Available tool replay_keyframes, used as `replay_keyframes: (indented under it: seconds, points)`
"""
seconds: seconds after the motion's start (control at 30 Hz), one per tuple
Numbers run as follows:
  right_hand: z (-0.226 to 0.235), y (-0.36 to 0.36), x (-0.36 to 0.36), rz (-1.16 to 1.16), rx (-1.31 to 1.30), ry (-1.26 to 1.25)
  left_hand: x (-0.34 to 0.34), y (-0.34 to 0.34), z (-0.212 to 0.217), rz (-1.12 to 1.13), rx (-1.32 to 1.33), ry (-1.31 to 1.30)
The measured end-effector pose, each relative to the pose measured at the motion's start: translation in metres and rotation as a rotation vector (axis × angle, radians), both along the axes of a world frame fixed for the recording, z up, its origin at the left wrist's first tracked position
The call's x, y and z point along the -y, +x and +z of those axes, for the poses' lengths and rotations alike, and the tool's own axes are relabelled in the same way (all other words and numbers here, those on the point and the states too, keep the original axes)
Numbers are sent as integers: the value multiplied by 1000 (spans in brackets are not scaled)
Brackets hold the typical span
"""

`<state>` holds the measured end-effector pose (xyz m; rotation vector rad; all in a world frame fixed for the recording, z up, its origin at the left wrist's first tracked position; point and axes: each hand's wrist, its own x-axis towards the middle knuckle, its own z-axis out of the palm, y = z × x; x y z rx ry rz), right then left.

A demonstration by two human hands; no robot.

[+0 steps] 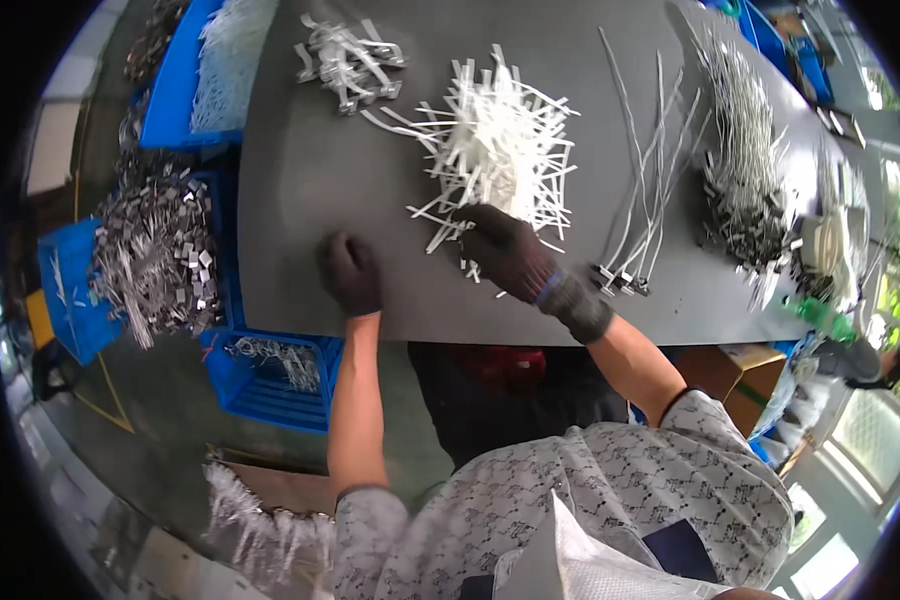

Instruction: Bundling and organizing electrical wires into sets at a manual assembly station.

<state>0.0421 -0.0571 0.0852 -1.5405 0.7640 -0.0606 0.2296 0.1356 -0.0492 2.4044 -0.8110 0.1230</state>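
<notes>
My right hand (510, 255), in a dark knit glove, reaches to the near edge of a large loose pile of white flat strips (500, 130). Its fingers are bent down and closed on a white strip (467, 250) at that edge; the fingertips are partly hidden. To its left, my left hand (350, 275), also gloved, rests low over the grey table (300, 200). That hand is curled into a fist, and nothing sticks out of it. A smaller bunch of white strips (350, 62) with shiny ends lies beyond it, at the far left.
Several long thin strands (650, 180) with dark ends lie right of the pile. Bigger bundles of strands (750, 150) are further right. Blue bins (270, 390) line the table's left side, one heaped with metal-ended pieces (160, 255). A cardboard box (735, 385) stands below right.
</notes>
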Motion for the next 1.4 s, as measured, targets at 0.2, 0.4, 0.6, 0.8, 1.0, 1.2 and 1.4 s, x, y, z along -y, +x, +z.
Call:
replay_keyframes:
  seconds: [0.2,0.4,0.6,0.8,1.0,1.2,1.4]
  points:
    - [-4,-244,51,-453,-86,-94,19,-12,8,-42,142,31]
    - [-37,-430,52,-934,-182,-120,30,-23,-7,-91,342,146]
    - [-93,-485,-24,-1079,-3,-73,18,-43,7,75,61,212]
    - [-129,-541,-90,-1047,23,-51,29,-216,-4,-195,31,56]
    - [-157,-591,-117,-971,-6,-347,67,-262,22,-230,-194,245]
    - [-207,-635,-163,-963,-115,-320,82,-268,-3,-200,-134,251]
    - [-202,-634,-200,-973,-206,-51,63,-272,-8,159,-1167,-165]
